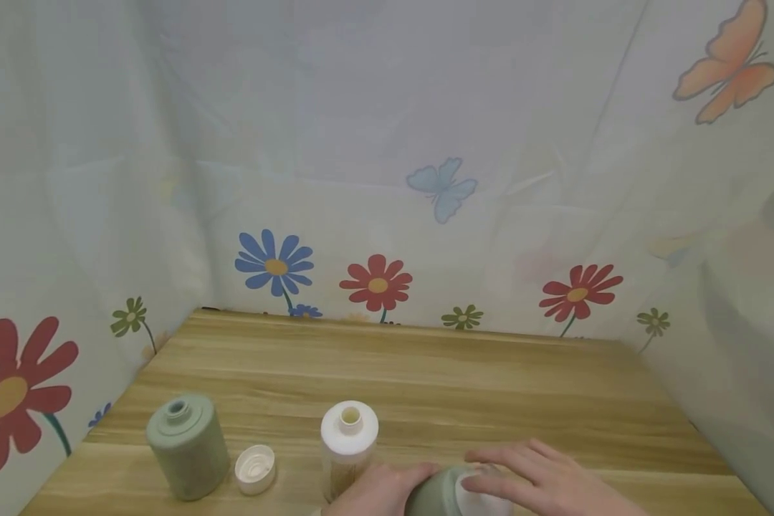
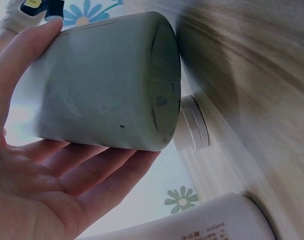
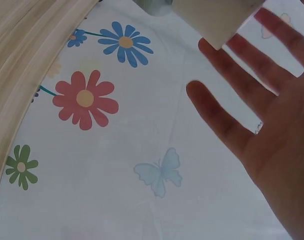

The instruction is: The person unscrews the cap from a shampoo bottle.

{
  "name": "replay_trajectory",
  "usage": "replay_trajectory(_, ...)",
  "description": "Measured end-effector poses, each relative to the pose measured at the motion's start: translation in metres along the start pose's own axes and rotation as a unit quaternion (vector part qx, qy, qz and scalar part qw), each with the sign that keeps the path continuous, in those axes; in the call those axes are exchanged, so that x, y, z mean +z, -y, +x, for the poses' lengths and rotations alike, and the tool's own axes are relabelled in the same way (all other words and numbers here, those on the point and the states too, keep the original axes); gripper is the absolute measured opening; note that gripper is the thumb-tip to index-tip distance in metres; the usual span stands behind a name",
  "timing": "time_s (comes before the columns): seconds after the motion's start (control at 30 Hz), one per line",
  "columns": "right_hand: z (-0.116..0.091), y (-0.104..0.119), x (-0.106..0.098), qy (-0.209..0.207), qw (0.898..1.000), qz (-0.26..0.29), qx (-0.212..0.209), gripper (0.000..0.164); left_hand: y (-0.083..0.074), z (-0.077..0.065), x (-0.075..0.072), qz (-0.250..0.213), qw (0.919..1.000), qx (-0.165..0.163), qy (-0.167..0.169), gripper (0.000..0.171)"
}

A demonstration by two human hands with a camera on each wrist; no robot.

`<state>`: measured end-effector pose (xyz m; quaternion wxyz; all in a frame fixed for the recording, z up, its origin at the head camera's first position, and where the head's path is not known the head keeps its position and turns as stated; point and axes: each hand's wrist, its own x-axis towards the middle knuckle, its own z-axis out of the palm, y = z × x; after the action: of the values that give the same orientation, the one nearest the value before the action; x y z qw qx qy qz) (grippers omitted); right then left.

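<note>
My left hand [image 1: 377, 493] grips a grey-green bottle [image 2: 99, 82], thumb on one side and fingers beneath in the left wrist view. The bottle is tilted, its base showing there. My right hand [image 1: 545, 479] has its fingers at the bottle's white cap [image 1: 484, 500]. In the right wrist view several fingertips touch this cap [image 3: 217, 20], while one finger stands apart from it; the thumb is hidden. Just beyond my left hand stands a white bottle [image 1: 348, 433] with an uncovered neck, partly hidden by that hand.
On the left of the wooden table [image 1: 413, 373] stands another grey-green bottle [image 1: 190, 448], its neck uncovered. Beside it lies a loose white cap [image 1: 255, 469], its hollow side up. A white sheet [image 1: 335, 129] printed with flowers and butterflies surrounds the table.
</note>
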<state>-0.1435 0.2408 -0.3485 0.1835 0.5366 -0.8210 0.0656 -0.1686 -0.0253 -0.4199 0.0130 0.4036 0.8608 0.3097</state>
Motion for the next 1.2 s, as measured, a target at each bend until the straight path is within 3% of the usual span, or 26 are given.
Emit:
replay_trajectory(0.2,0.0027,0.0023,0.0031,0.016,0.994,-0.024,0.102,0.064,-0.0009,-0.0003,-0.0007,0.005,0.9998,-0.018,0.007,0.056)
replay_trajectory(0.4,0.0038,0.0013,0.0095,-0.009,0.995,-0.026,0.095,0.046,-0.0011,-0.0008,-0.0003,0.003,1.0,-0.007,-0.003,0.055)
replay_trajectory(0.63,0.0018,0.0014,0.007,0.035,0.994,0.023,0.1,0.048,-0.0007,-0.0009,-0.0004,-0.009,1.0,-0.002,0.0,0.055)
replay_trajectory(0.73,0.0013,0.0014,0.0049,0.033,0.997,0.017,0.071,0.054,-0.0009,-0.0008,-0.0005,-0.013,0.9999,-0.006,0.003,0.055)
replay_trajectory(0.97,0.0036,0.0015,0.0051,-0.001,0.999,-0.031,-0.042,0.049,-0.0016,-0.0012,-0.0003,-0.003,1.0,0.0,-0.004,0.055)
replay_trajectory(1.2,0.0062,0.0028,0.0056,-0.008,0.997,-0.022,-0.077,0.04,-0.0027,-0.0014,0.0002,0.009,0.9999,0.006,-0.012,0.055)
